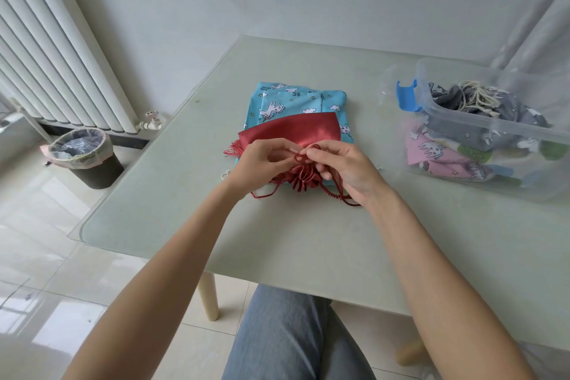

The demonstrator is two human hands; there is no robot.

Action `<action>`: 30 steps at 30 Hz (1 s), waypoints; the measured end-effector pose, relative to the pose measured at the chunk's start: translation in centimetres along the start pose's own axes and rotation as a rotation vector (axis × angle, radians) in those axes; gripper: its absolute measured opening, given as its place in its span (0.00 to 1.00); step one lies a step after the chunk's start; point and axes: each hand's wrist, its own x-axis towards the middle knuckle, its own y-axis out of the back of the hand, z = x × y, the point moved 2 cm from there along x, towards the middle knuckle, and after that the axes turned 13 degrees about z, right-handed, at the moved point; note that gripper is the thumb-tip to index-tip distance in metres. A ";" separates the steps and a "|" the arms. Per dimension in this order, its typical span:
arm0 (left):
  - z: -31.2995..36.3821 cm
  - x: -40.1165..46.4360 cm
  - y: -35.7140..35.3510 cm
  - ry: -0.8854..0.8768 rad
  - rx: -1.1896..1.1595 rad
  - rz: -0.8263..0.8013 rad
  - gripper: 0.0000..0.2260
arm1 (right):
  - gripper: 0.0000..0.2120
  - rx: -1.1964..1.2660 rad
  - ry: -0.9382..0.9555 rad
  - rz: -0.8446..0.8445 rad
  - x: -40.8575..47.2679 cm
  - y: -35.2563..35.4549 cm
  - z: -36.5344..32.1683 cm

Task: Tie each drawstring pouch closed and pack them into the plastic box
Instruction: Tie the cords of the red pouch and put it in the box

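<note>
A shiny red drawstring pouch [296, 131] lies on a stack of blue cartoon-print pouches [296, 102] in the middle of the table. Its mouth is gathered into pleats facing me. My left hand [262, 163] and my right hand [345, 168] both pinch the red drawstring [300, 159], which forms small loops between my fingertips above the gathered mouth. Loose cord ends trail under my right hand and toward the table's near side. The clear plastic box [499, 126] stands at the right, holding grey and pink printed pouches.
The box has a blue latch [407, 95] on its left end. A black waste bin [86, 157] with a plastic liner stands on the floor left of the table, below a white radiator [55, 49]. The pale green table [308, 241] ends just above my knee.
</note>
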 end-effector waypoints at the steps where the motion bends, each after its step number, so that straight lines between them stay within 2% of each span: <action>1: -0.2 -0.1 0.0 0.000 -0.020 0.011 0.06 | 0.04 -0.059 0.047 0.032 0.0 0.1 0.0; 7: -0.3 -0.3 -0.3 -0.039 0.014 -0.011 0.14 | 0.05 -0.508 0.520 0.200 0.3 -0.2 -0.3; 10: -0.2 -0.2 -0.2 -0.042 -0.007 -0.006 0.13 | 0.05 -0.750 0.817 0.235 0.4 -0.2 -0.2; 13: -0.2 -0.3 -0.1 -0.006 -0.087 0.022 0.11 | 0.06 -0.894 0.970 0.272 0.2 0.0 0.0; 18: 0.0 -0.3 -0.5 0.077 -0.183 0.066 0.07 | 0.06 -0.900 1.045 0.400 -0.4 -0.2 0.1; 20: 0.1 -0.2 -0.6 0.144 -0.225 0.023 0.09 | 0.05 -0.853 1.095 0.426 -0.6 -0.2 -0.1; 24: 0.0 0.0 -0.5 0.144 -0.229 -0.138 0.07 | 0.03 -0.805 1.147 0.425 -0.6 -0.1 -0.1; 28: 0.1 0.2 -0.1 0.114 -0.181 -0.138 0.04 | 0.02 -0.755 1.130 0.353 -0.3 0.1 0.0; 30: 0.0 0.2 0.2 0.097 -0.148 -0.122 0.05 | 0.01 -0.703 1.064 0.308 -0.2 0.3 0.1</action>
